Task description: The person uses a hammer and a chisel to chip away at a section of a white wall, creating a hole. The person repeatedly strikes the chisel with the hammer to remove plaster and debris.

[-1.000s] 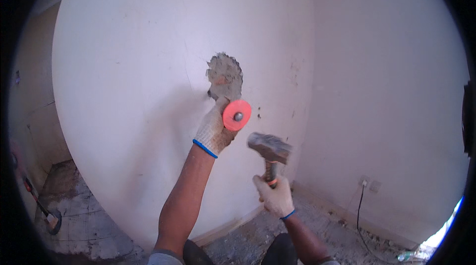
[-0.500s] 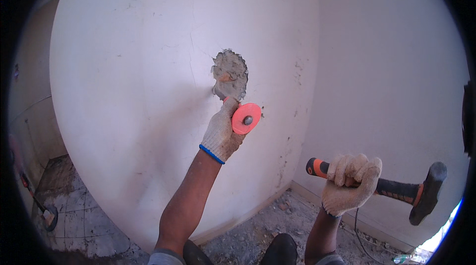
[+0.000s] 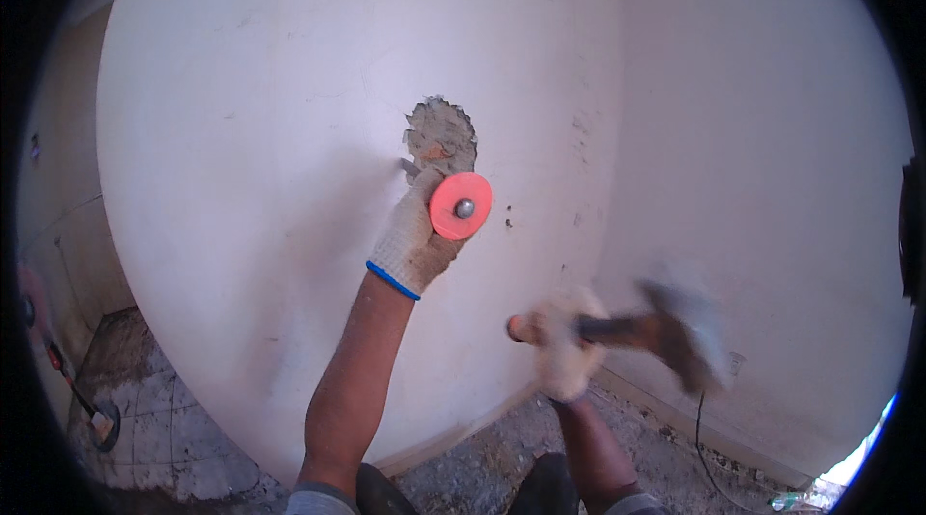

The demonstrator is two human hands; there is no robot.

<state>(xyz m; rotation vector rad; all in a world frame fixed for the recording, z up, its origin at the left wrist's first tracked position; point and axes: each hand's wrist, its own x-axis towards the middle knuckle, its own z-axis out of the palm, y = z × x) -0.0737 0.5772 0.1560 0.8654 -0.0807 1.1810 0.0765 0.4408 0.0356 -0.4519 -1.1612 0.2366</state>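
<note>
White wall [image 3: 241, 110], far, above the grey floor [image 3: 482, 447], near; blurred hammer [image 3: 667, 334], right; gloved left hand [image 3: 413, 237], left of the hammer, closed around a chisel [image 3: 465, 208]; gloved right hand [image 3: 567, 343], clenched on the hammer's handle; ragged patch [image 3: 441, 127] in the wall, just beyond the left hand, the chisel's flat tip at its left edge; red disc [image 3: 445, 222] around the chisel's rounded head

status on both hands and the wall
Left hand gripping red-guarded chisel at broken wall patch. Right hand gripping hammer, blurred. Nothing seen between hammer and chisel.
</note>
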